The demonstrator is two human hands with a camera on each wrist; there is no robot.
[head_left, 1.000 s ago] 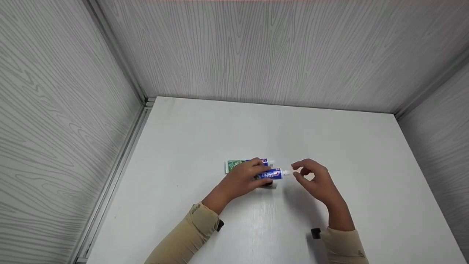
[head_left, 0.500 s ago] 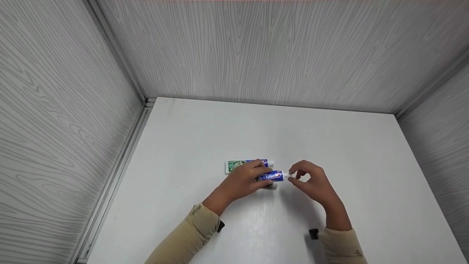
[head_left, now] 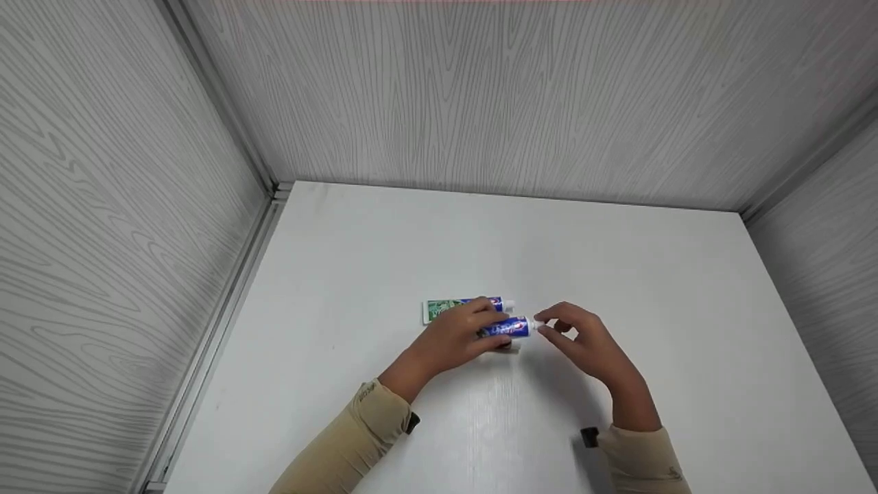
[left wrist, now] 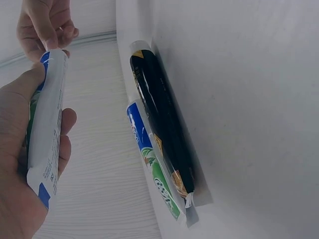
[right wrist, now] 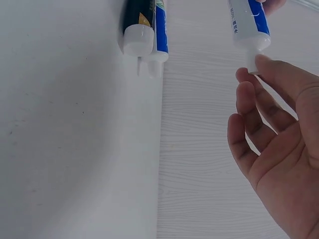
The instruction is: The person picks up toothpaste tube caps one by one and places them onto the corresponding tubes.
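My left hand grips a blue, green and white toothpaste tube, raised over the table with its narrow white end to the right. At that end my right hand pinches the small white cap between thumb and index finger, the other fingers loosely bent. Below the held tube lie two more tubes side by side: a black and gold tube with a white cap, and a blue and green toothpaste tube. In the head view my left hand partly covers both.
The tubes lie on a white tabletop. Grey wood-grain panels rise at the back, on the left and on the right. A dark strap piece shows at my right sleeve.
My right hand has moved left to the tube's end and taken the cap between thumb and index finger. The held tube has shifted only slightly; the tubes on the table stay put.
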